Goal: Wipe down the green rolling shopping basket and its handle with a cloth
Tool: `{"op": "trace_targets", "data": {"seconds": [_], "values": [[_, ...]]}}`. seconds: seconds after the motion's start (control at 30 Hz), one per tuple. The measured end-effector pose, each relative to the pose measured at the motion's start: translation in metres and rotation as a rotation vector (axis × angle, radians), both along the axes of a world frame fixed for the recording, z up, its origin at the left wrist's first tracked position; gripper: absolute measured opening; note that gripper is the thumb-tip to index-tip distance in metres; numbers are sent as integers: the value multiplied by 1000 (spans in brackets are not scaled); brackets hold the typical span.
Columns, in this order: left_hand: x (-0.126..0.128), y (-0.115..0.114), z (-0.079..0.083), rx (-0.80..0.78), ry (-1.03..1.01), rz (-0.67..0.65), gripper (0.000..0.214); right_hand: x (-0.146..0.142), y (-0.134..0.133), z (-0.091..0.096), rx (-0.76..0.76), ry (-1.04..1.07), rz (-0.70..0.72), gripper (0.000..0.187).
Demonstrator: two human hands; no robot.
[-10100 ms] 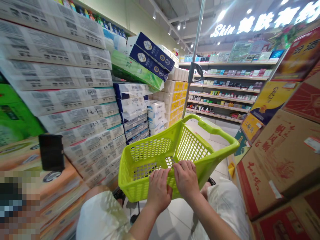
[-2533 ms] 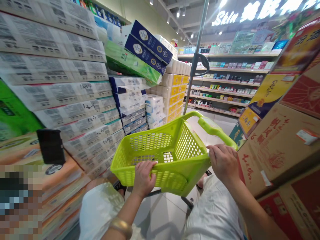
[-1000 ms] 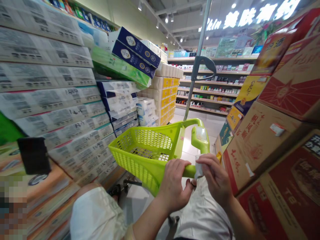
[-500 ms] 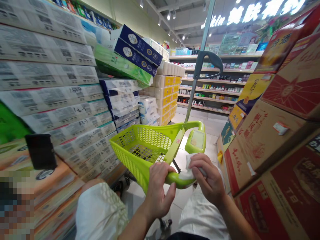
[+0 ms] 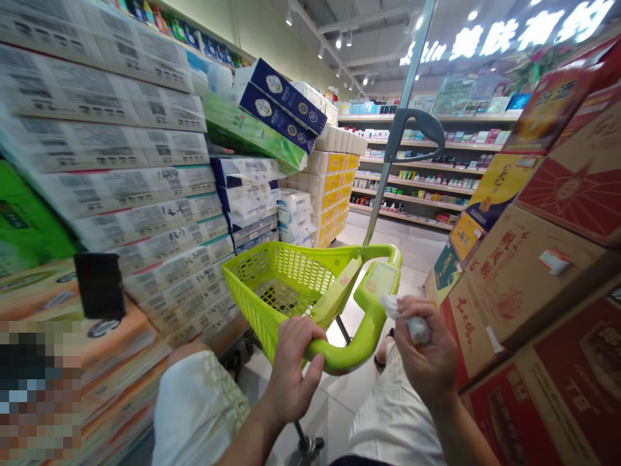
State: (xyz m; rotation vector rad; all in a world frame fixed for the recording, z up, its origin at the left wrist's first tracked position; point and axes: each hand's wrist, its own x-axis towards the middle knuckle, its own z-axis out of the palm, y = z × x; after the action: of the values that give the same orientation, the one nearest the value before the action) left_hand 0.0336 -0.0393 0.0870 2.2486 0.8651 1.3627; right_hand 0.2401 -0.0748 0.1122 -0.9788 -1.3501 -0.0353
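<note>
A lime-green shopping cart [image 5: 247, 291] with a perforated basket stands in front of my knees. My left hand [image 5: 295, 362] wraps round the left part of its curved handle [image 5: 352, 353]. To the right of the handle, my right hand [image 5: 427, 343] is closed on a crumpled white wipe [image 5: 395, 304], part of which sticks out past the fingers toward the handle's clear-covered panel [image 5: 381, 278]. The fingers hide the rest of the wipe. From the cart's far side rises a metal pole [image 5: 381, 200] with a grey looped grip [image 5: 414, 136].
Stacked white packs [image 5: 121, 142] line the left, with a black phone-like object [image 5: 99, 285] on orange packs below. Cardboard cartons [image 5: 514, 272] rise close on the right. Product shelves [image 5: 422, 188] stand at the back beyond the tiled floor.
My right hand has lifted off the handle with the wipe and moved right, toward me. The left hand keeps its hold. The whole view has shifted slightly.
</note>
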Motion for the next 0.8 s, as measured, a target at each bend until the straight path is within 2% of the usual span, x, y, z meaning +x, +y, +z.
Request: {"op": "trace_targets", "data": {"seconds": [0.1, 0.23, 0.33, 0.4, 0.5, 0.57, 0.63, 0.7, 0.8], "values": [[0, 1, -1, -8, 4, -5, 27, 1, -1, 1, 15, -65, 1, 25], [0, 1, -1, -25, 20, -1, 29, -15, -5, -6, -72, -340, 247, 27], [-2, 1, -1, -35, 25, -4, 31, -18, -6, -8, -76, -360, 323, 27], [-3, 1, -1, -42, 24, -8, 31, -11, -6, -6, -43, -321, 268, 30], [-5, 0, -1, -43, 24, -2, 32, 10, -5, 3, 45, -255, 38, 31], [-6, 0, -2, -39, 19, -4, 31, 25, -1, 11, 99, -290, -129, 29], [-6, 0, -2, -30, 16, -12, 30, 35, 3, 15, 114, -399, -213, 30], [-7, 1, -2, -22, 15, -11, 30, 34, 7, 15, 73, -511, -168, 32], [-7, 1, -1, -12, 25, -3, 29, 18, 6, 8, -41, -593, 46, 35]]}}
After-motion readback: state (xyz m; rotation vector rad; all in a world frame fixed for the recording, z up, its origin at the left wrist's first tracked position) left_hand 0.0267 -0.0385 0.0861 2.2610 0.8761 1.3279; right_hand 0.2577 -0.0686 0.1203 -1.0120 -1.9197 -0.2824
